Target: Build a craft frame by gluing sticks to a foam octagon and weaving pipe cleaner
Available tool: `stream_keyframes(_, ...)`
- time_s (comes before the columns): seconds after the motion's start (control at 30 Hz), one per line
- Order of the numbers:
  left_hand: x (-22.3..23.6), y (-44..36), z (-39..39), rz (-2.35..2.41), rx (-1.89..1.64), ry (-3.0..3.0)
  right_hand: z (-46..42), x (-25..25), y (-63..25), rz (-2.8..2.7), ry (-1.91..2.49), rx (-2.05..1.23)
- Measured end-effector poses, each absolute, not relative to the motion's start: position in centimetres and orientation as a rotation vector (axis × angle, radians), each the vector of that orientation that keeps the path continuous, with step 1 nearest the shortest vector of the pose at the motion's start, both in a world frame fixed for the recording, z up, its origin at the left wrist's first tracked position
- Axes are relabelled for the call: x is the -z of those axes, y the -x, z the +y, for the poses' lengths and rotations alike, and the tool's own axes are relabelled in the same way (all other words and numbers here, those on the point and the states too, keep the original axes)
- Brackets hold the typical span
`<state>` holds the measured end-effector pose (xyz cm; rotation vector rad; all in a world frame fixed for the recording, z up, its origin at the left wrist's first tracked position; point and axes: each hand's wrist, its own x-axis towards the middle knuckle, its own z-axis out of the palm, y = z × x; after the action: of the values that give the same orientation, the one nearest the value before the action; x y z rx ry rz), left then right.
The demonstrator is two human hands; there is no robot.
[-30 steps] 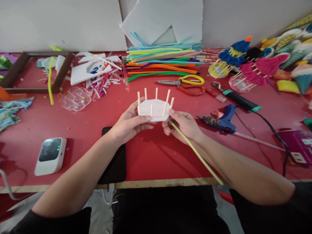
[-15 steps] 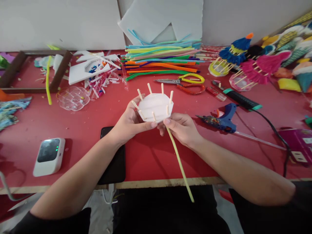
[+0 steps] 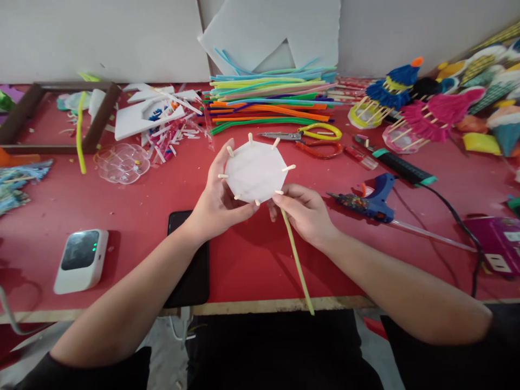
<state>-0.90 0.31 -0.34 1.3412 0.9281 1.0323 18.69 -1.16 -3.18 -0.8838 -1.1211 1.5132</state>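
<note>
Between my two hands is a white octagonal foam board [image 3: 257, 172], its flat face turned up toward me. Several short wooden sticks stand out around its edge. My left hand [image 3: 217, 197] grips the board's left side, fingers behind and thumb along the lower edge. At the lower right corner, my right hand [image 3: 306, 211] pinches a pale yellow pipe cleaner [image 3: 298, 260] against the board. The strip's loose end hangs down past the table edge. Fingers behind the board are partly hidden.
Bundled pipe cleaners [image 3: 272, 100] and scissors [image 3: 309, 135] lie behind the board. At right are a glue gun [image 3: 369, 200], its cable and finished stick crafts [image 3: 439, 119]. A black phone [image 3: 189, 271] and a white device [image 3: 81, 260] lie at left.
The board has tilted up, so its face now points more toward me and the sticks look shorter. The pipe cleaner's hanging end has shifted slightly up and left.
</note>
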Motion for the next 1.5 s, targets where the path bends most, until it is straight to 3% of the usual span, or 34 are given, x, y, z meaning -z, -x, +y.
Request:
stream_keyframes(0.8,-0.1,0.8,0.3,0.894,-1.063,-1.194,-1.0,3.1,-18.7,-1.158,0.932,-1.493)
stream_keyframes(1.2,0.3,1.1,0.8,0.808,-0.886,-0.938,-0.9,3.1,-18.7,-1.14,0.946,-1.514)
stream_keyframes(1.5,0.2,0.9,1.4,0.957,-1.086,-0.828,-0.8,3.1,-18.4,-1.031,0.95,-1.492)
